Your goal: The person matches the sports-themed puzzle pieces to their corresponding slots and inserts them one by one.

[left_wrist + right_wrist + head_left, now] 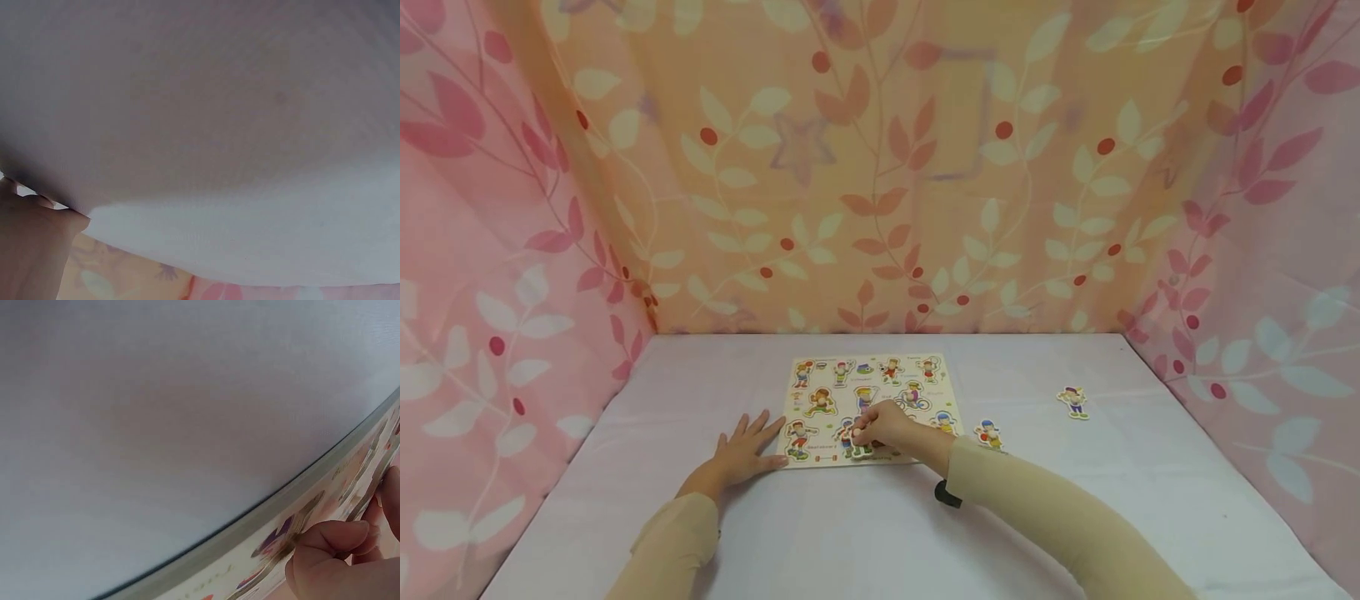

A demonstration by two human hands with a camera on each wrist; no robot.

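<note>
A flat puzzle board (842, 427) with sports figures lies on the white table. Over its lower middle, my right hand (891, 428) pinches a figure-shaped puzzle piece (859, 448) between thumb and fingers; the piece overlaps the printed area there, and the hand hides part of it. In the right wrist view, the curled fingers (340, 547) are close above the board's face, near its edge. My left hand (743, 450) rests on the table at the board's left side, fingers spread, thumb tip right at the board's edge. The left wrist view catches only part of that hand (37, 234).
Just right of the board lies a puzzle piece of a figure in a blue cap (989, 434), close to my right forearm. Another figure piece (1073, 403) lies farther right on the table (1150, 500). Floral curtains (880, 167) stand behind and at both sides.
</note>
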